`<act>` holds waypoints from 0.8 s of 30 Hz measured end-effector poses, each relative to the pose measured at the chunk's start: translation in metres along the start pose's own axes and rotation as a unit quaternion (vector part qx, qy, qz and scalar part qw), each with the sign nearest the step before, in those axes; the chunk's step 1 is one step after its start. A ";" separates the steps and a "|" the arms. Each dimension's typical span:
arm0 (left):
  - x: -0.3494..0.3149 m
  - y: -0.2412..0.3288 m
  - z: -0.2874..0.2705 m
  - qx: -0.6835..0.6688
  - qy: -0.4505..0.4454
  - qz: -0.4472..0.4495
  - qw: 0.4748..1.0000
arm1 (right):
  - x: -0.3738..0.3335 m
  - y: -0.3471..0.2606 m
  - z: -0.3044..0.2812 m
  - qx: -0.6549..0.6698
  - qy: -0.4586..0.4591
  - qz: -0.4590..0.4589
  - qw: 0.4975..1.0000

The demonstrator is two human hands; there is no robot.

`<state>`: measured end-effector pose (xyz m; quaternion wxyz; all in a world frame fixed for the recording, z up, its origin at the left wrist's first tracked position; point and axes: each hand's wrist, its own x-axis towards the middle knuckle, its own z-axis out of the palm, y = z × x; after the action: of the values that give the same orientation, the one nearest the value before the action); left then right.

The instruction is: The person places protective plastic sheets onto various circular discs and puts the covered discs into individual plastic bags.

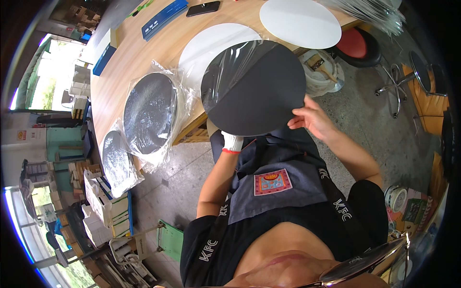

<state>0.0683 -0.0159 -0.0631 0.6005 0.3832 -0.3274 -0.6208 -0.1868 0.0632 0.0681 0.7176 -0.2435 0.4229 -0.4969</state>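
A flat black round board [264, 91] is held up in front of me at the table's edge. Clear plastic film [235, 72] lies over its upper left part, wrinkled and shiny. My left hand [232, 142], in a white glove with a red cuff, supports the board from below; its fingers are hidden behind it. My bare right hand [312, 119] grips the lower right rim with its fingertips. To the left, a dark round board [151, 113] lies wrapped in clear plastic. Another wrapped round piece [117, 158] overhangs the table's edge.
Two white discs, a nearer one [201, 43] and a farther one [300, 23], lie on the wooden table [120, 62]. Beyond are a blue box [163, 19] and a phone [203, 8]. A bucket with a brush [319, 72] and a red-black stool [355, 48] stand right.
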 end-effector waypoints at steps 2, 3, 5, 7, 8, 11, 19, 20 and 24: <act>-0.003 0.014 -0.004 0.020 -0.012 0.004 1.000 | 0.003 0.011 -0.012 0.008 0.019 -0.018 1.000; -0.007 0.022 -0.006 0.039 -0.015 0.010 0.999 | 0.000 0.010 -0.021 0.005 0.024 -0.032 0.999; -0.013 0.022 -0.011 0.105 -0.023 0.008 0.994 | -0.017 0.000 -0.025 -0.018 0.049 -0.054 0.997; -0.017 0.009 -0.018 0.192 -0.030 0.000 0.981 | -0.029 0.002 -0.013 -0.025 0.055 -0.052 0.997; -0.021 0.000 -0.019 0.191 -0.022 0.004 0.981 | -0.031 0.005 -0.005 -0.028 0.057 -0.051 0.997; -0.033 -0.021 -0.023 0.110 0.009 -0.018 0.994 | -0.023 0.029 0.008 -0.018 0.065 -0.058 0.996; -0.065 0.012 -0.001 0.268 -0.040 0.086 0.959 | -0.034 0.028 0.003 -0.043 0.100 -0.077 0.991; -0.070 0.010 0.002 0.355 -0.018 0.094 0.930 | -0.032 0.030 0.011 -0.031 0.097 -0.083 0.991; -0.059 0.009 -0.015 0.252 -0.054 0.056 0.965 | -0.011 0.044 0.012 0.018 0.068 -0.052 0.996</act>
<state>0.0848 0.0431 -0.0574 0.4997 0.4691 -0.5258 -0.5038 -0.1554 0.0900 0.0445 0.6648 -0.2182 0.4482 -0.5564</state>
